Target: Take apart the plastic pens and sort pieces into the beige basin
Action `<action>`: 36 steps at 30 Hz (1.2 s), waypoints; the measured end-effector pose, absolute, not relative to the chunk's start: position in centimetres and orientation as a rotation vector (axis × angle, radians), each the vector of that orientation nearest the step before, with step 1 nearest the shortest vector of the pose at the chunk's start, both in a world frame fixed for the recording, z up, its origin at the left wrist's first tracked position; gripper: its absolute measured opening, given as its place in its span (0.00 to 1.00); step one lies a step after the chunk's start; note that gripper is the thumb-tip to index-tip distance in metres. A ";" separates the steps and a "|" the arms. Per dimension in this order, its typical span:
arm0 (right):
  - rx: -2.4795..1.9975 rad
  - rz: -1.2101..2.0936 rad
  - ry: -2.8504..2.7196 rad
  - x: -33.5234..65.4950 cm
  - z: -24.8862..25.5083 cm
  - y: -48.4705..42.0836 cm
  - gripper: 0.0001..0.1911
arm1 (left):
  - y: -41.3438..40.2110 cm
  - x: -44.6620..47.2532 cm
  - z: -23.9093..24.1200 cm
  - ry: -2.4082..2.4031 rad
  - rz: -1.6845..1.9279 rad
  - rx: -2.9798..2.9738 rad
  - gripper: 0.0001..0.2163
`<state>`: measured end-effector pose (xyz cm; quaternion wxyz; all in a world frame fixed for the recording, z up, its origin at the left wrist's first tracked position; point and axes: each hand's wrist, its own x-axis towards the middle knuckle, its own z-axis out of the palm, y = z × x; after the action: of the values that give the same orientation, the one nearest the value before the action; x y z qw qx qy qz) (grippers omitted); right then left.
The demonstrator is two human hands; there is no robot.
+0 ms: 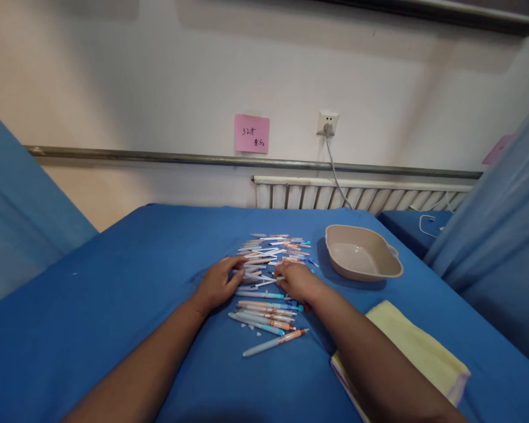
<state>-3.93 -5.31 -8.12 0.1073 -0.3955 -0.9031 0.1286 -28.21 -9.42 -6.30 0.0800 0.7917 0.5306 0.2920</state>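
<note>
Left hand [223,283] and right hand [296,279], fingers curled, flank the pens [260,295] left of the basin [359,258]; whether either grips cannot be told. Pens: probably light, stiff, prone to roll; pinch at mid-barrel

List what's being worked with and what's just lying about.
Being worked with:
- pens, in a long spread
- white strips among them
- left hand and right hand, both at the spread

Apparently just lying about:
- beige basin, untouched; its part is unclear
- yellow cloth, partly hidden
- pink note on the wall
</note>
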 end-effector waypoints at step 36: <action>-0.982 0.845 -2.526 -4.8 -7.8 -7.0 0.06 | -9.1 -28.0 -7.2 1.660 1.040 2.222 0.11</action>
<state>-4.80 -6.96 -7.79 0.1508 -0.3421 -0.8796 0.2943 -28.04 -9.07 -7.22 0.0895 0.7472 0.5580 0.3498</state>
